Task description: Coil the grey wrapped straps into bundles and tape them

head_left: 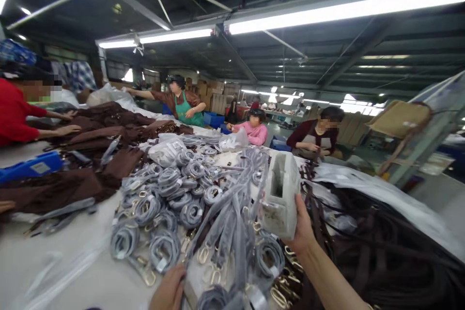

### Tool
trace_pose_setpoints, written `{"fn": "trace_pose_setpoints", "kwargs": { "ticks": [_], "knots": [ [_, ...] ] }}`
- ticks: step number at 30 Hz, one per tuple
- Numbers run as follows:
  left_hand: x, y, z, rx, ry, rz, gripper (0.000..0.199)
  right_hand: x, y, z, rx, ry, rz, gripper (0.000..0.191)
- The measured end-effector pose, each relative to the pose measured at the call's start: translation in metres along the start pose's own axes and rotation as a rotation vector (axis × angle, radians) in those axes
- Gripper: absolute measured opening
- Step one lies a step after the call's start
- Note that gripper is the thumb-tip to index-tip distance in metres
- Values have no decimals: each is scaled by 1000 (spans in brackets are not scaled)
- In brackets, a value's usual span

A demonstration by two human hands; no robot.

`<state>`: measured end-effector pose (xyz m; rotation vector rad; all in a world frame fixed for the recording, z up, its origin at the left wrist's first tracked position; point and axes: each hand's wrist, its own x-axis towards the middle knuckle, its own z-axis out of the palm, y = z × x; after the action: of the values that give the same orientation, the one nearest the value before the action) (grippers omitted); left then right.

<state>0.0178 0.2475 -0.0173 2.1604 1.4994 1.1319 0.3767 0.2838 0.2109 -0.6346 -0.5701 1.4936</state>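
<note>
My right hand point(302, 232) is raised over the table, closed around the side of a pale, block-shaped tape dispenser point(286, 220) with a deep rectangular hollow. My left hand point(169, 290) is low at the front edge, fingers together and curled beside the straps; whatever they may hold is hidden. Between and beyond the hands lie several coiled grey straps point(164, 251) in clear wrapping, with gold-coloured metal clips. Longer grey straps point(238, 218) stretch out flat from the middle towards me, their gold clips point(214, 276) at the near end.
Dark brown straps point(378, 256) are heaped on the right under clear plastic sheeting point(381, 186). Brown fabric pieces point(98, 164) and a blue tray point(32, 167) are on the left. Several people work around the table point(72, 252), one in red point(14, 111) at the left.
</note>
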Motion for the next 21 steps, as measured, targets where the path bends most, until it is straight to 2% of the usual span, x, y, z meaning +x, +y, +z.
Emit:
{"fn": "trace_pose_setpoints", "kwargs": {
  "ticks": [3, 5, 7, 8, 9, 10, 11, 12, 13, 14, 16, 19, 20, 21],
  "knots": [
    [12, 41, -24, -3, -101, -73, 30, -37, 20, -3, 133, -82, 103, 59],
    [24, 81, -43, 30, -180, -119, 27, -61, 31, -8, 145, -94, 143, 65],
    [28, 122, -55, 3, -179, -87, 27, -82, 41, -15, 127, -72, 150, 64],
    [25, 141, -57, -108, -230, -48, 32, -92, 45, -18, 111, -53, 145, 63],
    [18, 156, -54, -253, -344, -26, 38, -101, 50, -21, 93, -36, 138, 62],
    [9, 169, -48, -385, -492, 3, 52, -108, 54, -23, 77, -22, 132, 62],
    [-2, 178, -37, -474, -607, 43, 76, -116, 57, -25, 63, -15, 127, 62],
    [-13, 185, -24, -512, -674, 81, 99, -123, 60, -26, 51, -15, 122, 62],
    [-23, 188, -9, -531, -665, 81, 114, -129, 63, -27, 41, -21, 118, 63],
    [-31, 191, 5, -553, -594, 43, 121, -136, 65, -27, 30, -31, 114, 64],
    [-40, 193, 26, -618, -428, -53, 122, -151, 68, -27, 10, -51, 100, 66],
    [-47, 198, 31, -710, -267, -142, 118, -176, 74, -25, 8, -32, 55, 64],
    [-50, 200, 29, -738, -267, -143, 116, -186, 77, -23, 12, -16, 38, 62],
    [-56, 202, 25, -781, -314, -144, 113, -196, 80, -22, 16, -1, 23, 59]
  ]
}}
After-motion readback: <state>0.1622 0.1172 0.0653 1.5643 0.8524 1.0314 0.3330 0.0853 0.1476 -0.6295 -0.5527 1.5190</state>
